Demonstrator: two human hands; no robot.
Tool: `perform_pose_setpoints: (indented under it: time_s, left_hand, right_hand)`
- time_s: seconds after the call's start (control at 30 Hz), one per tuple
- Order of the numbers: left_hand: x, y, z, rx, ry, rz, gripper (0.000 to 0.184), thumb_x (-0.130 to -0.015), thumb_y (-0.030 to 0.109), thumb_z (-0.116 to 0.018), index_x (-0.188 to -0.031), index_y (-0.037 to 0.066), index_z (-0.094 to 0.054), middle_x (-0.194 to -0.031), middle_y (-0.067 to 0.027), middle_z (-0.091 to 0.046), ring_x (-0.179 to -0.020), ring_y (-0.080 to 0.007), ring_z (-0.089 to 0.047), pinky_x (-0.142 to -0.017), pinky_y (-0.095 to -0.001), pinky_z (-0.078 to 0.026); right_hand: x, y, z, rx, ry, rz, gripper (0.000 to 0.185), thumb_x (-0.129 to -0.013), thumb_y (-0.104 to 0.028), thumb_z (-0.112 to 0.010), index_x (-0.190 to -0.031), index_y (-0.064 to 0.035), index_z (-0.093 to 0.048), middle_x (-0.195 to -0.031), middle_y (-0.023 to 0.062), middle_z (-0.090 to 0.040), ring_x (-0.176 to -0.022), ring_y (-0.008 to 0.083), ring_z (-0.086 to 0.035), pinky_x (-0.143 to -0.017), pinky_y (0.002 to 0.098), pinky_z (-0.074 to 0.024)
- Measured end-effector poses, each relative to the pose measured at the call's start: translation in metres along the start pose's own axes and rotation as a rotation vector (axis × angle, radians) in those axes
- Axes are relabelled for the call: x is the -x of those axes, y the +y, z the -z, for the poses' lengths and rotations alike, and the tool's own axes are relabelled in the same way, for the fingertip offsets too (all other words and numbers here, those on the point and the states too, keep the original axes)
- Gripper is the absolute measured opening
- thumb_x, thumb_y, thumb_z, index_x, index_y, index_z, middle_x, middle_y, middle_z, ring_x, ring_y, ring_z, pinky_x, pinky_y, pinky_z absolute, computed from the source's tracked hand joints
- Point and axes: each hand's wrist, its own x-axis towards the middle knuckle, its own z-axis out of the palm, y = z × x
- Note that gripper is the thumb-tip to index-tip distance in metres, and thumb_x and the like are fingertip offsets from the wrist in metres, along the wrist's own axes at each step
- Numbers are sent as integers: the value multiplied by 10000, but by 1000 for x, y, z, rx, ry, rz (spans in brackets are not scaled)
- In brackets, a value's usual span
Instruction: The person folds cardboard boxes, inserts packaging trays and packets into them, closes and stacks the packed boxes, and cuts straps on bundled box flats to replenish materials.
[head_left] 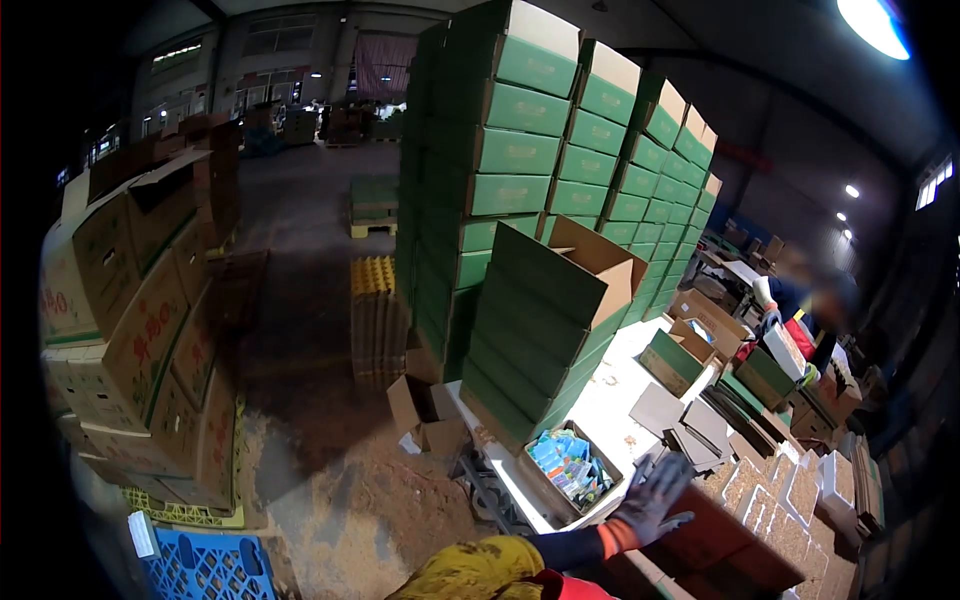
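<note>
My left hand (652,503), in a grey work glove with an orange cuff, reaches out over the near edge of the white table (610,385). Its fingers are spread and I see nothing held in them. Close by on the right is a reddish-brown cardboard panel (725,550); whether the hand touches it I cannot tell. Left of the hand, an open box (535,470) holds blue and green printed packets (572,462). My right hand is out of view.
Green cartons (520,150) rise in tall stacks behind the table. On the right lie white-edged trays (765,510) of tan material, and a co-worker (800,315) stands beyond. Printed cartons (145,360) and a blue pallet (205,565) are at left.
</note>
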Motion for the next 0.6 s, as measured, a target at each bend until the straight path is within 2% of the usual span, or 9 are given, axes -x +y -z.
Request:
perform_pose_setpoints:
  time_s: [0.03, 0.1, 0.2, 0.27, 0.3, 0.4, 0.5, 0.57, 0.6]
  left_hand:
    - [-9, -6, -14, -53, 21, -197, 659, -861, 423, -557, -1313, -35, -417, -1262, -236, -461, -1161, -357, -450, -1065, -445, -270]
    - [5, -31, -63, -8, -323, -252, 496, -880, 433, -496, -1179, 41, -547, -1027, -114, -601, -986, -288, -550, -966, -416, -371]
    - [-15, -16, -48, -68, -539, -243, 329, -858, 395, -518, -967, 101, -616, -874, -87, -642, -836, -266, -607, -819, -401, -438]
    - [-26, -22, -82, -130, -620, -199, 270, -840, 357, -543, -811, 108, -642, -793, -87, -649, -768, -266, -621, -701, -419, -465]
    - [-37, -25, -88, -48, -600, -192, 293, -807, 354, -566, -763, 83, -671, -776, -102, -666, -756, -286, -640, -651, -443, -485]
    - [-74, -38, -110, 108, -924, -130, 425, -736, 454, -646, -845, 47, -704, -858, -143, -685, -784, -328, -643, -678, -426, -498]
    - [-93, -51, -125, 336, -1210, -191, 485, -704, 487, -685, -872, 32, -706, -880, -164, -683, -778, -342, -639, -684, -417, -498]
    - [-91, -60, -120, 435, -1270, -181, 492, -700, 490, -693, -874, 30, -705, -876, -168, -682, -775, -342, -638, -682, -415, -497]
    - [-89, -63, -118, 467, -1282, -180, 495, -698, 491, -697, -875, 29, -704, -874, -170, -681, -773, -343, -637, -682, -414, -496]
  right_hand:
    - [3, 19, -1, 470, -77, 236, 345, -919, -160, -540, -1205, 24, -481, -1164, 165, -537, -1066, 301, -484, -991, 427, -351]
    - [9, 14, -4, 443, 165, 160, 398, -902, -175, -564, -1225, 36, -467, -1193, 188, -522, -1097, 310, -475, -1006, 429, -341]
    - [15, 5, -24, 372, 535, 41, 480, -876, -196, -599, -1255, 54, -446, -1236, 221, -499, -1143, 323, -462, -1028, 432, -326]
    - [15, -55, -27, 327, 593, 58, 561, -847, -243, -629, -1275, 60, -431, -1275, 245, -464, -1181, 349, -433, -1042, 439, -312]
    - [8, -103, -28, 301, 571, 112, 601, -833, -267, -645, -1285, 62, -424, -1294, 256, -446, -1200, 362, -418, -1048, 443, -305]
    - [-11, -223, -52, 362, 383, 278, 724, -789, -337, -690, -1315, 70, -403, -1351, 291, -392, -1257, 402, -374, -1069, 454, -284]
    - [-22, -251, -105, 689, 201, 323, 801, -747, -418, -705, -1361, -4, -398, -1383, 268, -376, -1268, 437, -352, -1055, 533, -272]
    - [-18, -266, -122, 837, -13, 84, 1034, -625, -369, -766, -1443, -19, -239, -1481, 217, -247, -1383, 355, -205, -1133, 495, -119]
    - [-17, -248, -117, 827, -86, 70, 1051, -610, -459, -727, -1458, -77, -238, -1501, 183, -215, -1401, 366, -133, -1129, 540, -45]
